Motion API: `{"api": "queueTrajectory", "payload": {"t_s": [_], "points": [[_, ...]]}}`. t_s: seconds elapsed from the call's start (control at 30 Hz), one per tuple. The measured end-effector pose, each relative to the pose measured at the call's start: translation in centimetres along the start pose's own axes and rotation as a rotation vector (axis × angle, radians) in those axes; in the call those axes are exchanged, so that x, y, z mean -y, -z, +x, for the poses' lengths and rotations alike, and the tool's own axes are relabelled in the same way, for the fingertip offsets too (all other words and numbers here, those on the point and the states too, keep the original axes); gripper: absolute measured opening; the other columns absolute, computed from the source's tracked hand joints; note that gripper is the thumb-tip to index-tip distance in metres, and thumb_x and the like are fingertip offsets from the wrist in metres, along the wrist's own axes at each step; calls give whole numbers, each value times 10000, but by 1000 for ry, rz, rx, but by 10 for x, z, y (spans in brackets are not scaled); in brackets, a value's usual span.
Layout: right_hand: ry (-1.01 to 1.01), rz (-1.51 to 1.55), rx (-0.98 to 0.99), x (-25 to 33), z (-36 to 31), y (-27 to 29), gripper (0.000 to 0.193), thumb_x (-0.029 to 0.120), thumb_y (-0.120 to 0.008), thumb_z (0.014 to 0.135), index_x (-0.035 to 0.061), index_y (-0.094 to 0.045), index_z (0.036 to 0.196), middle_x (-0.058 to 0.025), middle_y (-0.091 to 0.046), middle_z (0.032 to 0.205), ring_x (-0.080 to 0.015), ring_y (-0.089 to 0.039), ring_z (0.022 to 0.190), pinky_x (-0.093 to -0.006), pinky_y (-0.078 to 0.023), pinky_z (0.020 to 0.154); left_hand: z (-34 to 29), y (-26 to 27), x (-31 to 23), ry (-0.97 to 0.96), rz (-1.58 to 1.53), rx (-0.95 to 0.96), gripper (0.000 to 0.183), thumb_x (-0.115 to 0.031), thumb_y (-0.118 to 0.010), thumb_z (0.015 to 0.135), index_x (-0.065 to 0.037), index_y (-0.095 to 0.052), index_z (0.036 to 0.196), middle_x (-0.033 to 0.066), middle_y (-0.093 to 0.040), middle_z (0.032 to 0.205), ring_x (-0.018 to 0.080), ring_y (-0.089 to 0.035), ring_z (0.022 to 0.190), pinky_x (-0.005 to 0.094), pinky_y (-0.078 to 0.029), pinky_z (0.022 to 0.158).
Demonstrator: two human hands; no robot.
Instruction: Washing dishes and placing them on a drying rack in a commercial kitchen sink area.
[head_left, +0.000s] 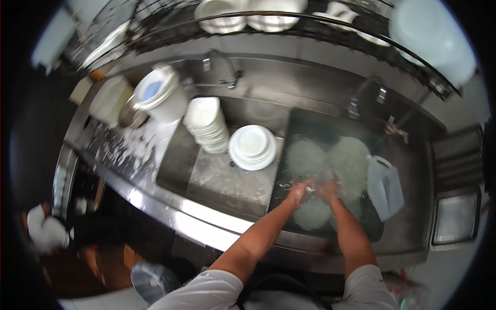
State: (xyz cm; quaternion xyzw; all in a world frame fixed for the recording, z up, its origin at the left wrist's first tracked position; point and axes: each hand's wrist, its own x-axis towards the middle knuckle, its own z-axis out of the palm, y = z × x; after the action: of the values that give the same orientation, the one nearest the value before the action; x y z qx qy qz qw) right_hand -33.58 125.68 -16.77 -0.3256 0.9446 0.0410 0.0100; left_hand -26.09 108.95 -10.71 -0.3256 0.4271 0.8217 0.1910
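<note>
Both of my hands are in the cloudy water of the right sink basin (380,235). My left hand (298,191) is at the water's surface, and my right hand (328,191) is close beside it. Splashing and motion smear the fingers of both. A blurred, clear patch shows between them; whether it is a thing or water I cannot make out. Several pale round dishes (349,160) lie under the water around my hands. Along the basin's right side leans a translucent white plastic jug (385,188), with an opening in its upper part.
In the left basin stand a tall stack of white dishes (205,126) and a stack of white round plates (252,147). A white bucket (163,95) sits on the sudsy counter (129,147). Two taps (230,77) rise behind. Overhead runs a wire rack (320,18) with dishes.
</note>
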Motion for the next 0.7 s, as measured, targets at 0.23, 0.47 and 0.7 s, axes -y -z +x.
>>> {"api": "queueTrajectory", "payload": {"t_s": [0.23, 0.47, 0.7], "points": [[132, 1503, 36, 7, 23, 62, 913, 72, -766, 752, 55, -290, 1531, -147, -415, 1495, -269, -398, 1379, -391, -333, 1139, 24, -7, -16, -189, -474, 388, 732, -457, -723, 880, -89, -439, 1446, 117, -514, 1418, 304, -488, 1303, 474, -388, 1105], [-34, 1262, 280, -25, 34, -33, 1052, 72, -810, 716, 92, -191, 1566, -128, -379, 1509, -265, -444, 1306, -402, -364, 1106, 57, -14, 44, -405, -2, 29, 685, -433, -726, 874, -17, -500, 1369, 142, -544, 1343, 274, -523, 1251, 393, -430, 1043], [10, 1098, 127, 21, 47, 30, 986, 130, -851, 702, 55, -316, 1527, -176, -412, 1507, -288, -445, 1368, -427, -413, 1083, 48, 9, -2, -500, -345, -114, 673, -456, -617, 953, -36, -452, 1452, 171, -477, 1470, 319, -458, 1352, 498, -389, 1097]]}}
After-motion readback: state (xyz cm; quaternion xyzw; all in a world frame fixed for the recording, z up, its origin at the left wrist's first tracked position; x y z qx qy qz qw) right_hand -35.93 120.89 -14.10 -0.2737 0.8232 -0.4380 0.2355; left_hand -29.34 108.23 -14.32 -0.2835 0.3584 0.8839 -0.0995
